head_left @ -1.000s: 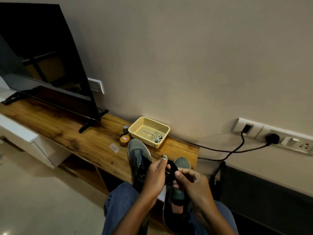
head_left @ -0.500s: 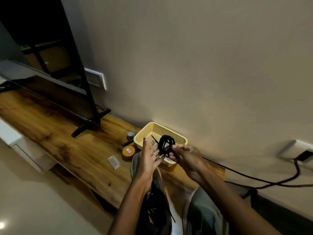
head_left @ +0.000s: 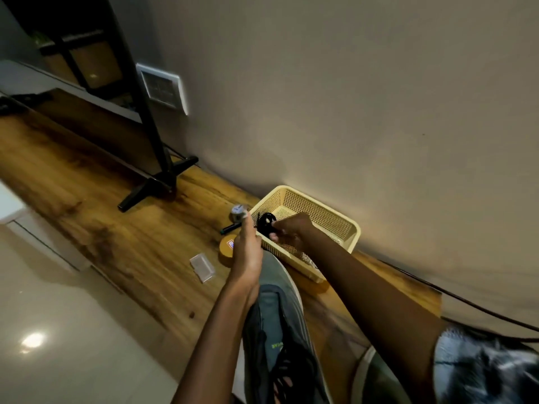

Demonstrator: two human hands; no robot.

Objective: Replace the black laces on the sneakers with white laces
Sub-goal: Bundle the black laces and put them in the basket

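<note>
A coiled black lace (head_left: 267, 222) hangs over the near-left corner of the yellow mesh basket (head_left: 335, 221). My right hand (head_left: 291, 230) pinches the coil from the right, reaching into the basket. Just left of the coil is my left hand (head_left: 247, 246), fingers stretched upward along the basket's front rim; whether it touches the lace is unclear. A grey-green sneaker (head_left: 280, 322) lies below my hands on the wooden shelf (head_left: 116, 228), black lace still threaded near its lower end (head_left: 287, 374). The second sneaker (head_left: 376, 374) is mostly hidden under my right forearm. White laces are not visible.
An orange tape roll (head_left: 227, 248), a small clear plastic box (head_left: 202, 268), a round metal object (head_left: 238, 211) and a dark pen-like item (head_left: 230, 228) lie left of the basket. A TV on a black stand (head_left: 159, 182) occupies the shelf's left. A black cable (head_left: 466, 301) runs along the wall.
Both hands carried the coiled black lace forward from above the sneakers to the basket's near-left corner. The camera leaned closer to the shelf.
</note>
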